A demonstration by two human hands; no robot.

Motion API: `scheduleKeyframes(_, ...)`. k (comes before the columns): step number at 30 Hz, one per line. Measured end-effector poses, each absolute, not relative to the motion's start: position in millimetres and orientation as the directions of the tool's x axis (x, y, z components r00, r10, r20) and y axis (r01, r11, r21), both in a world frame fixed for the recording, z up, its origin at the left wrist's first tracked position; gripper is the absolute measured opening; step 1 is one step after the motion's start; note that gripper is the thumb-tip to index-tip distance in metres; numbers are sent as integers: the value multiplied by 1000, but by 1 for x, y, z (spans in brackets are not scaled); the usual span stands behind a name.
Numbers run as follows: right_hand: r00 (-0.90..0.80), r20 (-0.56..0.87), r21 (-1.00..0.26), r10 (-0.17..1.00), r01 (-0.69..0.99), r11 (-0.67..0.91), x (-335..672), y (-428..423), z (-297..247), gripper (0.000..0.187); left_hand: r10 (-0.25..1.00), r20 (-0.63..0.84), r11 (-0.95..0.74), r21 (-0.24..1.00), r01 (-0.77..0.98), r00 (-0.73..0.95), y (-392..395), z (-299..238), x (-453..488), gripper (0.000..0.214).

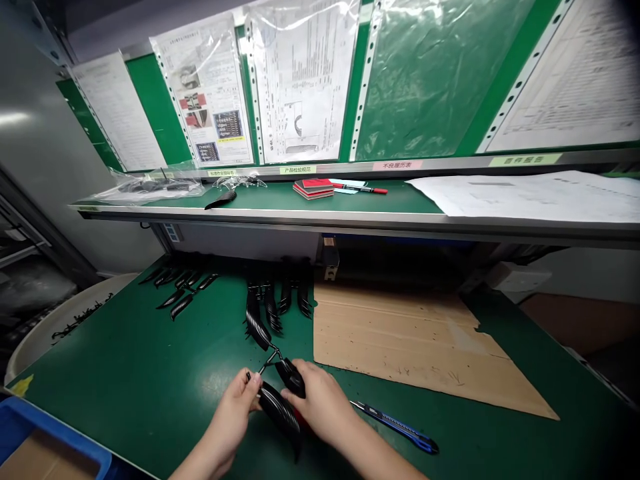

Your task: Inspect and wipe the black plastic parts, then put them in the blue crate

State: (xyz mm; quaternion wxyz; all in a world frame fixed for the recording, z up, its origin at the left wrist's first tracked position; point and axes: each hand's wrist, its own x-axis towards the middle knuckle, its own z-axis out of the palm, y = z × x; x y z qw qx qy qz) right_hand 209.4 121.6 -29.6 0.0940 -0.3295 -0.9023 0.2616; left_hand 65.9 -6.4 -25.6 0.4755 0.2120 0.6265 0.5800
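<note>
Both of my hands meet at the near edge of the green bench on a set of glossy black curved plastic parts (280, 410) joined by a thin sprue. My left hand (233, 417) pinches the left end of the sprue by the lower part. My right hand (320, 403) is closed over the parts on the right side, with something red showing under its palm. A further curved part (257, 327) on the same sprue reaches away from me across the mat.
Loose black curved parts (277, 297) and another group of them (180, 287) lie further back on the mat. A cardboard sheet (415, 340) covers the right half. A blue utility knife (397, 427) lies by my right wrist. A shelf above carries a red pen (363, 189), notebooks, papers and bagged parts. A blue crate (30, 427) sits at the near left.
</note>
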Motion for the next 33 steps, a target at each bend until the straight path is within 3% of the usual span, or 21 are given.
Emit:
scheduleKeyframes(3,-776,11,-502,630,541,675,206,109,-38,32,780,-505,213,770,-601,-370,-17,-41,83,37)
scheduleKeyframes(5,-799,22,-475,601,520,710,206,108,-38,34,740,-582,240,698,-675,-338,-26,-49,79,33)
scheduleKeyframes(6,-816,22,-461,577,504,730,205,108,-39,31,727,-569,282,757,-589,-384,-30,-52,72,33)
scheduleKeyframes(8,-863,6,-438,505,452,777,199,108,-42,23,733,-419,367,907,-207,-536,-37,-53,49,36)
scheduleKeyframes(9,-891,-9,-426,453,413,805,194,107,-46,23,738,-323,391,920,-15,-593,-40,-51,35,38)
scheduleKeyframes(11,-940,-45,-396,338,327,858,183,105,-55,30,731,-205,414,891,184,-651,-46,-45,6,40)
scheduleKeyframes(14,-973,-93,-344,210,229,910,169,103,-63,47,715,-154,447,851,277,-682,-53,-35,-21,44)
scheduleKeyframes(17,-981,18,-308,191,177,935,169,105,-51,67,737,-174,480,815,325,-653,-59,-30,-23,45)
scheduleKeyframes(21,-967,244,-154,67,29,988,183,108,-24,50,864,-304,462,796,391,-402,-59,-19,0,43)
scheduleKeyframes(23,-981,184,-78,-55,-70,994,189,107,-20,33,921,-305,385,813,437,-243,-56,-9,13,41)
scheduleKeyframes(25,-988,82,-79,-129,-136,988,194,103,-23,17,957,-267,289,834,470,-114,-53,2,23,41)
scheduleKeyframes(28,-980,-14,-252,-199,-189,949,203,97,-29,15,973,-228,219,913,345,-14,-53,11,31,44)
scheduleKeyframes(30,-986,-61,-350,-155,-124,928,207,96,-26,17,964,-261,265,952,153,-47,-53,9,33,44)
scheduleKeyframes(33,-984,-103,-281,146,170,945,204,105,-18,18,917,-341,337,940,-53,-206,-51,-8,39,46)
